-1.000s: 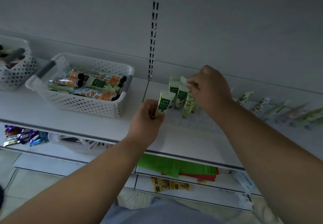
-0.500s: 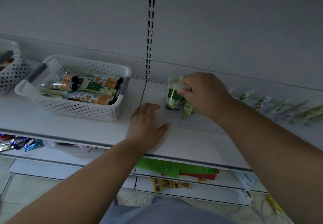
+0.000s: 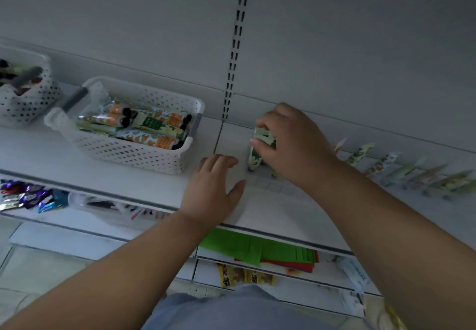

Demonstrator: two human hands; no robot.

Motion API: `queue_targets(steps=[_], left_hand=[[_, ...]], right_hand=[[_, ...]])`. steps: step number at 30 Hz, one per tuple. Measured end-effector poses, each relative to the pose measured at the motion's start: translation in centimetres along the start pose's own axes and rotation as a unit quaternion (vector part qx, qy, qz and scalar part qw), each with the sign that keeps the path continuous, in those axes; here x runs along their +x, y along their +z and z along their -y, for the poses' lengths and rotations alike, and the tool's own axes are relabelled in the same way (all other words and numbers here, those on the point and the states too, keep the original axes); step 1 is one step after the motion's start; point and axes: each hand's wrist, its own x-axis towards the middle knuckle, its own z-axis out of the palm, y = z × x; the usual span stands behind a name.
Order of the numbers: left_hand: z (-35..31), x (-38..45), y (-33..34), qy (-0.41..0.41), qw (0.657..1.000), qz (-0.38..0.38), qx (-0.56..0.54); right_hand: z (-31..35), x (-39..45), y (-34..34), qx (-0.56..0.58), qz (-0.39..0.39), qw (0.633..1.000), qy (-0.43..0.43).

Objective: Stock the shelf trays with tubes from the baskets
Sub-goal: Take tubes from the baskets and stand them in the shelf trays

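My right hand (image 3: pixel 291 144) grips a bunch of green-and-cream tubes (image 3: pixel 255 154) that stand cap down in a clear shelf tray (image 3: pixel 275 188) at the back of the white shelf. Its fingers hide most of the tubes. My left hand (image 3: pixel 211 188) rests flat on the shelf just left of the tray, fingers straight, holding nothing. A white perforated basket (image 3: pixel 134 152) to the left holds several orange-and-green tubes (image 3: pixel 152 140) lying flat.
A second white basket (image 3: pixel 25 103) sits at the far left. A row of tubes (image 3: pixel 412 172) stands along the shelf to the right. Lower shelves hold foil packets (image 3: pixel 28 195), green and red paper (image 3: pixel 260 249) and yellow packs.
My left hand let go of the green tube it held up and now lies flat on the shelf. My right hand dropped lower onto the tubes in the tray.
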Motion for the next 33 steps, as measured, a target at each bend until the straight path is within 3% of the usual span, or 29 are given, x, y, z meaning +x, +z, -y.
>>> queue_targets(steps=[8,13,22,28,33], left_hand=[[4.8,-6.4,-12.6,-0.103,0.99,-0.066,0.067],[12.0,-9.9,-20.2,-0.176,0.976,-0.108,0.068],[27.1,-10.7,-32.6,-0.208,0.971,-0.104,0.059],[31.5,-6.5,-36.1,-0.192,0.978,-0.073,0.023],[35.1,-3.2,-36.2,-0.192,0.976,-0.104,0.007]], right_hand=[[13.1,3.9,1.2,0.135,0.0,0.986,-0.095],[22.4,7.8,3.3,0.145,-0.003,0.981,-0.132],[36.7,15.5,10.6,0.138,0.047,0.986,-0.083],[39.2,20.0,12.6,0.139,0.061,0.988,-0.032],[39.5,27.7,15.9,0.162,0.039,0.984,-0.065]])
